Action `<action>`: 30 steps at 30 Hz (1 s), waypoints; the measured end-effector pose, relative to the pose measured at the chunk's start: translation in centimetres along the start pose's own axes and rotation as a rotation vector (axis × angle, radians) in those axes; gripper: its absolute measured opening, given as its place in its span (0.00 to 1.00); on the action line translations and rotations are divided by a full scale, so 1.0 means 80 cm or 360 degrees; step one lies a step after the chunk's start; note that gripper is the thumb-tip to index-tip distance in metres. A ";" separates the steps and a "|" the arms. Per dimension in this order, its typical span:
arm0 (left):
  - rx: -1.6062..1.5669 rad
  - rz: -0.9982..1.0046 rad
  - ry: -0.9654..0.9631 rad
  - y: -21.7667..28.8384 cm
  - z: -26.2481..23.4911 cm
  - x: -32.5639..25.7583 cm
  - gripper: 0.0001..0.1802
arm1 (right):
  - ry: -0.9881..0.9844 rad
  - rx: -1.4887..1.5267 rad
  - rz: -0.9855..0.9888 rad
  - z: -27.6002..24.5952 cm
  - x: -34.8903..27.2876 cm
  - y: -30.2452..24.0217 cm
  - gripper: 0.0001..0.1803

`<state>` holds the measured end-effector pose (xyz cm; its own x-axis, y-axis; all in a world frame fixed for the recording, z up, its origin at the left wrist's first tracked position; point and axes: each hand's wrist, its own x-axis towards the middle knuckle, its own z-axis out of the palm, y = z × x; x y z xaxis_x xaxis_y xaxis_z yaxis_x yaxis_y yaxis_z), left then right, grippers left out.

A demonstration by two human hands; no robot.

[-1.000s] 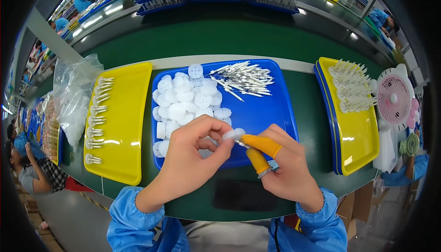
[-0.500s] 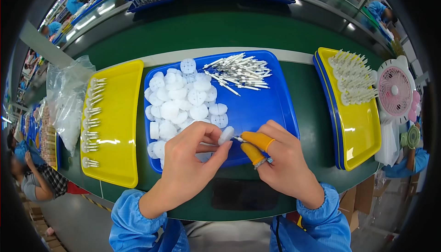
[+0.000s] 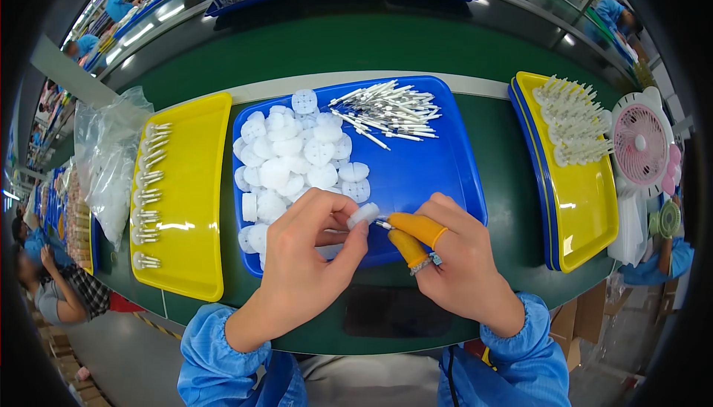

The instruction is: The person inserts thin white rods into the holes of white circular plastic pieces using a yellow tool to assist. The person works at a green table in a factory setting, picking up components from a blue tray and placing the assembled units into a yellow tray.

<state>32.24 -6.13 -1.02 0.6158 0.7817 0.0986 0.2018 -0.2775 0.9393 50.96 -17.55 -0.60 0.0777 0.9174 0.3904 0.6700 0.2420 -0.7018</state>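
Observation:
Between thumb and fingers, my left hand (image 3: 304,262) pinches a round white plastic disc (image 3: 363,215), tilted nearly on edge. My right hand (image 3: 468,269), with yellow finger cots on thumb and index finger, grips a thin white rod (image 3: 382,223) with a metallic part, its end at the disc's right side. Whether the rod's tip is inside the disc cannot be seen. Both hands are over the front of a blue tray (image 3: 445,177). A heap of similar white discs (image 3: 286,151) fills its left side, and a pile of thin white rods (image 3: 394,110) lies at its back.
Yellow trays (image 3: 193,214) (image 3: 583,225) stand on both sides, holding discs fitted with rods. A clear plastic bag (image 3: 111,169) lies far left; a pink-and-white fan (image 3: 640,143) stands far right. A dark flat rectangle (image 3: 397,312) lies near the front edge. Other people work farther off.
The disc has shifted slightly left and turned a little in my left fingers. My right hand keeps nearly the same place and grip.

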 end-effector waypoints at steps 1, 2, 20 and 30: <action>-0.0002 -0.0006 -0.0005 0.000 -0.001 0.000 0.10 | 0.0005 0.0000 -0.0001 0.000 0.000 0.002 0.26; 0.0012 -0.0007 -0.0022 0.001 -0.001 0.000 0.09 | -0.0007 -0.0021 0.0019 0.000 0.001 0.003 0.25; 0.0378 0.0325 0.0035 0.002 0.010 -0.019 0.13 | 0.0129 -0.0002 0.0016 0.028 -0.009 -0.010 0.23; 0.0312 0.0342 0.0153 -0.008 0.009 -0.009 0.10 | 0.0106 -0.0327 0.0182 0.012 0.049 0.045 0.11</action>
<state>32.21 -6.93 -1.92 0.5873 0.7400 0.3277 0.2235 -0.5375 0.8131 53.01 -12.75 -2.14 0.2058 0.9106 0.3585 0.7894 0.0620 -0.6107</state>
